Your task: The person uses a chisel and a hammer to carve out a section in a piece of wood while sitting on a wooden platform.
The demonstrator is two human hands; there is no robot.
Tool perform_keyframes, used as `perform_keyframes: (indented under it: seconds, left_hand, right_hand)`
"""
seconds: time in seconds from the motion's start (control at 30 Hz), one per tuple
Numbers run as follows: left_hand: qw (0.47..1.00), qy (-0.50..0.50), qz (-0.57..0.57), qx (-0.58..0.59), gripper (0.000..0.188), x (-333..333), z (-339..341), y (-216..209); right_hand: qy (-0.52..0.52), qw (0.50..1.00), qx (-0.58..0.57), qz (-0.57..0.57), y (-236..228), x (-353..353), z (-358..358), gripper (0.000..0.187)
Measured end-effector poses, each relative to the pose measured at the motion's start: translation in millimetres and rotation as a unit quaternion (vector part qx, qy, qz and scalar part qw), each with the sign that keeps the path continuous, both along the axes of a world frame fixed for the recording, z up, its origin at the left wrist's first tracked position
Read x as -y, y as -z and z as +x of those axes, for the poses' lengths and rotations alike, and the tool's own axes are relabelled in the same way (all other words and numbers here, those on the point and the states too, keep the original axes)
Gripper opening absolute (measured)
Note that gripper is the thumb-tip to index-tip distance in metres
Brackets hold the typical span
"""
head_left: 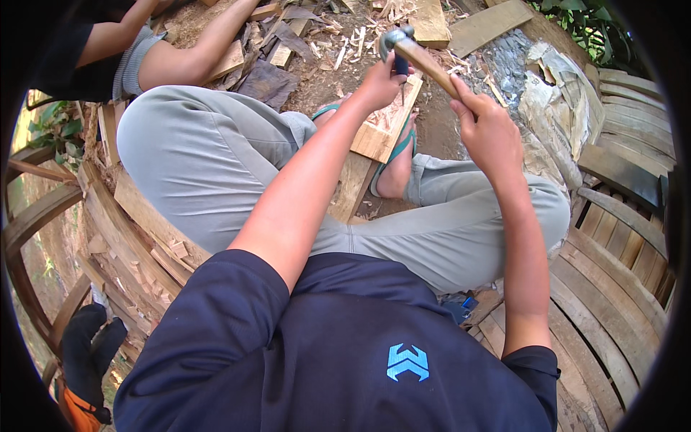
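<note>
My right hand [489,131] is closed round the wooden handle of a claw hammer [426,62]. The hammer's metal head is just above my left hand [380,86], at the top of the chisel [401,65]; whether they touch I cannot tell. My left fingers wrap the chisel's dark blue handle, and its thin metal shank points down at a wooden block [374,141]. This pale block has a rough, hollowed, chipped upper face and lies between my sandalled feet [394,173]. The chisel's tip is too small to make out.
Wood chips and offcuts [277,54] litter the ground ahead. A plank [491,27] and crumpled pale sheeting [558,90] lie at the far right. Another person's bare leg [183,65] is at upper left. Slatted wood [612,317] stands on the right, curved timbers [43,209] on the left.
</note>
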State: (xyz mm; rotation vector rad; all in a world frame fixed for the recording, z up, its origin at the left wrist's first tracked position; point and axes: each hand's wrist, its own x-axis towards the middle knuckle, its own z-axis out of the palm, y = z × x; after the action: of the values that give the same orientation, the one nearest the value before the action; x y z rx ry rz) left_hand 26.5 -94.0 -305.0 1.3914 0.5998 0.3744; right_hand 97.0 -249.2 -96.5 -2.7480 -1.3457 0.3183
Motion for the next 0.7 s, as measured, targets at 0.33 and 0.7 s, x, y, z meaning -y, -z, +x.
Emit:
perform_keyframes:
  seconds: [0.33,0.7]
  left_hand:
    - [0.997,0.066,-0.037,0.018,0.033,6.2,1.8,-10.1]
    - [0.993,0.107,-0.012,0.046,0.033,-3.3,11.3,16.4]
  right_hand:
    - [0.042,0.998,0.036,0.019,-3.4,17.9,-7.4,0.039]
    - [0.135,0.984,-0.033,0.115,-3.7,39.1,-38.5,0.041]
